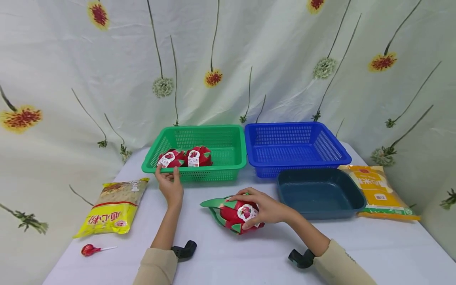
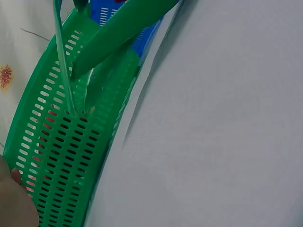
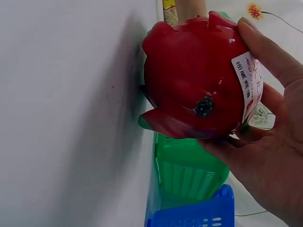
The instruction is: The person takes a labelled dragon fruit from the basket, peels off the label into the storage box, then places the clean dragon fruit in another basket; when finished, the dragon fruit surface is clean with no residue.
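Note:
A large red dragon fruit (image 1: 235,215) with green leaf tips and a white label lies over the white table. Its sides are gripped by my right hand (image 1: 268,208), thumb and fingers spread around it in the right wrist view. The left hand (image 1: 170,188) holds the near rim of a green basket (image 1: 224,169), with some fingers curled against the outer wall. Inside that basket, at its left, sit two more labelled dragon fruits, one on the left (image 1: 172,159) and one on the right (image 1: 200,156). Only part of the left hand (image 2: 16,201) shows in the left wrist view.
A blue basket (image 1: 299,162) stands right of the green one, with a dark teal tub (image 1: 320,213) in front. A yellow bag (image 1: 381,190) lies far right. At left are another yellow bag (image 1: 114,204) and a red lollipop (image 1: 90,249). Floral cloth (image 1: 278,95) hangs behind.

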### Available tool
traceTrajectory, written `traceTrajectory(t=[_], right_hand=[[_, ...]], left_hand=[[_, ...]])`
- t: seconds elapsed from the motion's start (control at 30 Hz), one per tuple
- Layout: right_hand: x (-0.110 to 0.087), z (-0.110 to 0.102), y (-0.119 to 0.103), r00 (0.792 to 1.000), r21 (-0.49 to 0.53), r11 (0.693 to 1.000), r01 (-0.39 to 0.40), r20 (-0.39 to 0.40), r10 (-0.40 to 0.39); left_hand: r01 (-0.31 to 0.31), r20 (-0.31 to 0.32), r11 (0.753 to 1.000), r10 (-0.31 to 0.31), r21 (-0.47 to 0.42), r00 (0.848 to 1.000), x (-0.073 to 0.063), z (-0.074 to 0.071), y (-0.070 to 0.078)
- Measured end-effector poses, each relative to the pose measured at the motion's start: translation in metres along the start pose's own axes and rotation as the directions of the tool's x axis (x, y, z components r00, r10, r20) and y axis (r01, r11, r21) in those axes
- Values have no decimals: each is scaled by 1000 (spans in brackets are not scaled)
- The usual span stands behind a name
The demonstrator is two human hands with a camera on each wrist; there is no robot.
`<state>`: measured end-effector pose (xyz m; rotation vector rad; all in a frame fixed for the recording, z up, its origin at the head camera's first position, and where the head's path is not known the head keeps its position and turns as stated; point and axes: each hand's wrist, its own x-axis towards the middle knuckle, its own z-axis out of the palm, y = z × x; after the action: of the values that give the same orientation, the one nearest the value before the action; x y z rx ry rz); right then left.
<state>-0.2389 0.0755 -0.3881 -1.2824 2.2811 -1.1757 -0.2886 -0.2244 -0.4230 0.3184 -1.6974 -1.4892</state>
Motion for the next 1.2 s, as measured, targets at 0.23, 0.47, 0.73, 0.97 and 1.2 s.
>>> traceTrajectory(t=[0.23, 0.47, 0.73, 0.97, 1.2], right_hand=[[24, -4, 5, 998, -44, 998, 40, 54, -37], [24, -5, 13, 998, -67, 998, 19, 57, -16], [6, 10, 14, 980, -195, 972, -132, -170, 99], [-6, 24, 18, 952, -195, 964, -182, -281, 123], [-11, 32, 29, 918, -72, 992, -103, -390, 67]], left_hand=[[-16, -4, 1000, 16, -11, 1000, 1, 3, 1], [-19, -3, 1000, 19, -4, 1000, 0, 3, 0], [-18, -7, 1000, 18, -7, 1000, 2, 4, 0], [3, -16, 1000, -3, 0, 1000, 1, 3, -1], [61, -27, 998, -60, 8, 998, -6, 1, 6]])
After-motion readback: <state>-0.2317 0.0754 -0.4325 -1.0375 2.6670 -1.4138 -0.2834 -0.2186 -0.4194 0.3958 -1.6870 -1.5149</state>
